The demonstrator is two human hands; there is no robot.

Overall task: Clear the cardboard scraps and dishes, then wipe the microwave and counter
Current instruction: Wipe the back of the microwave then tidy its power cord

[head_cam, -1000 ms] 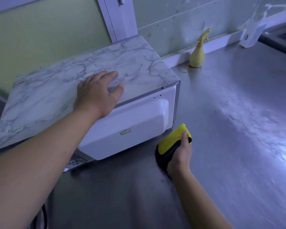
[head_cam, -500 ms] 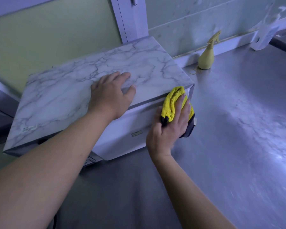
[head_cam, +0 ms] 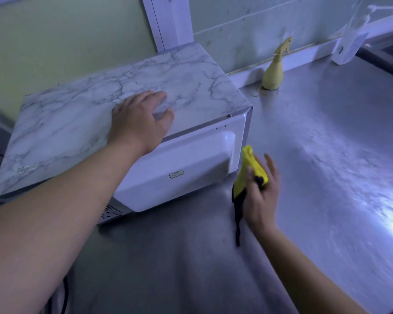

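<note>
Looking down with us now, we have the left hand [head_cam: 141, 123] laid palm-down on the marble-patterned top of the microwave [head_cam: 179, 177], fingers spread and only slightly bent, gripping nothing, just resting there near the front edge. Over on the other side, we see the right hand [head_cam: 262, 200] holding the yellow cloth [head_cam: 251, 168]: the fingers are loosely curled round it with one finger sticking out straight, though the blur keeps us from reading the grip finger by finger. That cloth sits just beside the microwave's right-hand corner, above the steel counter [head_cam: 327, 155], with a dark edge of it trailing down toward the surface. On to containers: we spot a yellowish spray bottle [head_cam: 273, 73] standing upright at the back of the counter against the wall ledge, and its body is opaque, so we cannot tell what is in it. The microwave shows us only a white moulded panel with a small label, so its inside is hidden from us. And the count, folks: one microwave, one cloth, one spray bottle, two hands.
</note>
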